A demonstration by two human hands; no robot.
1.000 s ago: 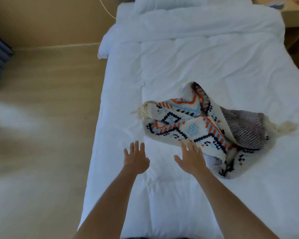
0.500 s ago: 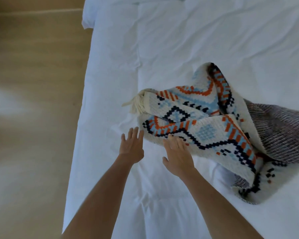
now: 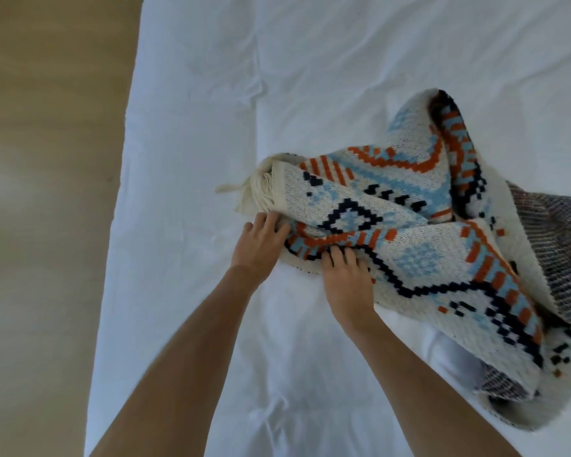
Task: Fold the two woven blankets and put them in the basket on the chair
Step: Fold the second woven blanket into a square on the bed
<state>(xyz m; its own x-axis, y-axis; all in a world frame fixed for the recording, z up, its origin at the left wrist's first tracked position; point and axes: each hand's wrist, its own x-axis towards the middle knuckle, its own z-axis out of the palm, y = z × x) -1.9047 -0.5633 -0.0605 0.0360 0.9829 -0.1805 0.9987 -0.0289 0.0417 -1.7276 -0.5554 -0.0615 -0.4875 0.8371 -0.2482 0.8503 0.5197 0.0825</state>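
So, what the next move turns on is the fringed corner [image 3: 244,192] of the patterned blanket [image 3: 409,258], and I'll place everything from it. The blanket lies crumpled on the white bed [image 3: 211,127], and its long axis runs from that corner away to the person's right and back toward their body, so most of the cloth sits on the right arm's side.

The left hand [image 3: 261,245] is the nearer one, just beside the corner on its near side, with its fingers tucked into the blanket's edge and pinching it. The right hand [image 3: 346,278] sits one step further from the corner along the same near edge, its fingers curled into a fold of the cloth. The two hands are close together but not touching (a short stretch of hem lies between them).

The grey blanket [image 3: 554,245] is at the far end from the corner, partly wrapped under the patterned one, so I judge the two will need separating as the top one is drawn out. Beyond the corner, to the left, the bed ends and bare floor [image 3: 47,159] begins. Neither basket nor chair shows, and no folding is done yet.
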